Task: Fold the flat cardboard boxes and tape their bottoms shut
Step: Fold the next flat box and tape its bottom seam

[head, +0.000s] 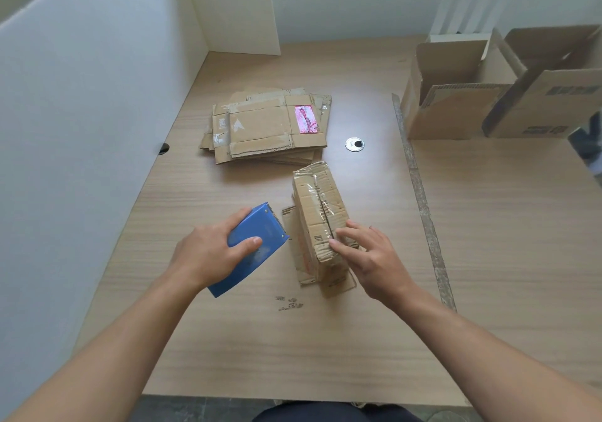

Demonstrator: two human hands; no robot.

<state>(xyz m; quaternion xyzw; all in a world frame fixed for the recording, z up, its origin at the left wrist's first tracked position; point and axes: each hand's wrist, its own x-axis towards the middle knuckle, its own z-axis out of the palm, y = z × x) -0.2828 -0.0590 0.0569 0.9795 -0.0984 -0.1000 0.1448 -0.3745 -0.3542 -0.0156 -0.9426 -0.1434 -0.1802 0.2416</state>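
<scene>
Item: small folded cardboard box [317, 206], mid-table, bottom up, clear tape showing along the far part of its seam. Right hand [368, 255]: fingers extended, pressing the near flaps, clasping nothing. Left hand [208, 252]: wrapped round the blue tape dispenser [257, 236], just left of the box. Recommended: keep the flaps flush, draw tape straight over the near edge, rub flat. Stack of flat boxes [267, 125]: far side.

Folded box [321, 213] before flat stack [267, 127], dispenser [250, 249] at left.
</scene>
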